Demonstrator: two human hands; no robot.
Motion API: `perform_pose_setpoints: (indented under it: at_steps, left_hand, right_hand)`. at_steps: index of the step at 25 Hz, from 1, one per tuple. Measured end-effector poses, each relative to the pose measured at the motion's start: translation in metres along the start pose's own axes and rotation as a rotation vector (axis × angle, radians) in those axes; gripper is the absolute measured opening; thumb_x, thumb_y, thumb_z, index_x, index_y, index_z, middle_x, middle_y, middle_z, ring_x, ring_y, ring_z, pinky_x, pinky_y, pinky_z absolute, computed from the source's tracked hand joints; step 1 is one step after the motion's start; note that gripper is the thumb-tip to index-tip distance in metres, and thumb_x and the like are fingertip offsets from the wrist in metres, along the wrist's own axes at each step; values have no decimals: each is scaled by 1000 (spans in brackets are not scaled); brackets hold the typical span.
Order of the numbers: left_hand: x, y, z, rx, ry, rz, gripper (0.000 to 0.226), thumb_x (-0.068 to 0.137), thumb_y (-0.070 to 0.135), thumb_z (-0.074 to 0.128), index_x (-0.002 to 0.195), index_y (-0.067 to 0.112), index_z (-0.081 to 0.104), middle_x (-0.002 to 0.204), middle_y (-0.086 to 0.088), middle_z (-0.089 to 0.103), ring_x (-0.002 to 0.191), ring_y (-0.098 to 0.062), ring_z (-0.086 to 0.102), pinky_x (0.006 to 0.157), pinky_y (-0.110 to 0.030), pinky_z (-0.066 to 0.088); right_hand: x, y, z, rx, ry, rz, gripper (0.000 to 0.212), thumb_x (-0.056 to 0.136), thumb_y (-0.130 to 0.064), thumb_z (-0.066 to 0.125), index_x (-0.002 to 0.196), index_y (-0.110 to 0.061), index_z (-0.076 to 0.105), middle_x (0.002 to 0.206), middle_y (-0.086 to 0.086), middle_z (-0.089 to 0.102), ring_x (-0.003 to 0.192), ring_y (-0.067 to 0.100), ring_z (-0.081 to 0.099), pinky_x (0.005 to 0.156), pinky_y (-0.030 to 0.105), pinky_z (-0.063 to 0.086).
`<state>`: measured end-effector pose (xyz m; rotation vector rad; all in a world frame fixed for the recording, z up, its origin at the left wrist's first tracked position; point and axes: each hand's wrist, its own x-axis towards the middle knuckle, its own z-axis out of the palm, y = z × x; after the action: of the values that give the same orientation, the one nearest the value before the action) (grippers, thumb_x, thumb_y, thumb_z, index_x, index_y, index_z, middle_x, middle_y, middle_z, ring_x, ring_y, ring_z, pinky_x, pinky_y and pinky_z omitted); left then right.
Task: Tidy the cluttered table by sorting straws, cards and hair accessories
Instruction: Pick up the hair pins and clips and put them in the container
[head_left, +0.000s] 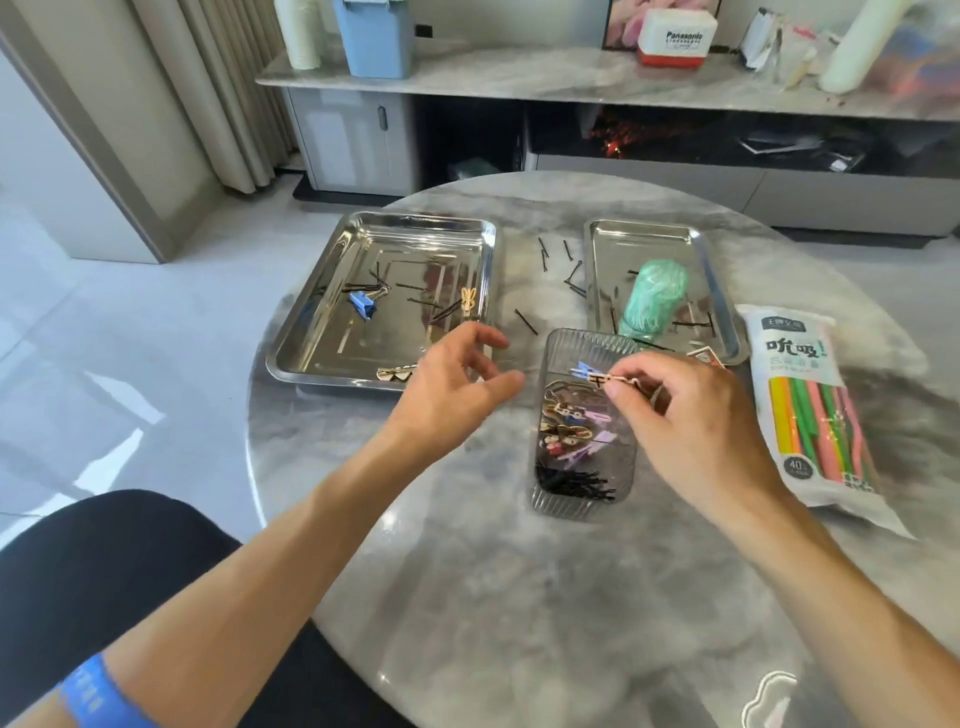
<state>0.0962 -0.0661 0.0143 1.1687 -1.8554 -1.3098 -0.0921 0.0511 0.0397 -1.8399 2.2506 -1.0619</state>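
Head view, landmark: I place everything from the clear ribbed dish (584, 499).
Right hand (696, 421): I see it pinching a gold hair clip (615, 380) above the dish's far end.
Left hand (457, 384): fingers spread, holding nothing, just left of the dish.
Dish contents: decorated clips, black bobby pins (574, 483).
Straw pack (810, 410): right of the dish.
Large steel tray (311, 332): far-left of the dish.

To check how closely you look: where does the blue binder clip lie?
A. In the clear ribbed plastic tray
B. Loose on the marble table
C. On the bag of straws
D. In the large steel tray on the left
D: the blue binder clip lies on the floor of the large steel tray on the left, among black bobby pins.
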Motion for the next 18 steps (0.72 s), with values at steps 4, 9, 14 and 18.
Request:
perform_pose_setpoints:
  at_steps: [4, 9, 14, 18]
  left_hand:
    - [12, 1, 27, 442, -131, 327, 62, 84, 38, 72, 137, 35, 42, 78, 10, 55, 60, 0, 54, 57, -20, 46]
    - [18, -5, 37, 469, -126, 378, 26, 81, 19, 69, 102, 26, 55, 58, 10, 48, 53, -4, 48, 51, -19, 35]
    - [-9, -4, 39, 517, 123, 534, 14, 81, 13, 62, 90, 21, 55, 53, 18, 35, 51, -9, 40, 45, -25, 38]
    - [-26, -3, 46, 544, 246, 640, 11, 77, 9, 65, 85, 16, 63, 61, 17, 40, 47, -11, 48, 39, -26, 40]
  right_hand:
    - [11, 21, 5, -183, -226, -63, 23, 88, -11, 67, 108, -20, 71, 101, -5, 70, 83, 19, 62, 72, 33, 50]
    - [8, 28, 5, -226, -228, -185, 14, 83, -13, 73, 93, -22, 74, 86, -8, 72, 82, 21, 61, 69, 36, 52]
    - [-3, 24, -1, -33, 132, -298, 22, 83, 2, 59, 97, -6, 73, 93, 2, 72, 85, 21, 64, 78, 33, 51]
    - [-14, 10, -4, -145, 292, -430, 22, 86, 5, 53, 92, 1, 74, 93, 9, 73, 80, 31, 62, 76, 41, 51]
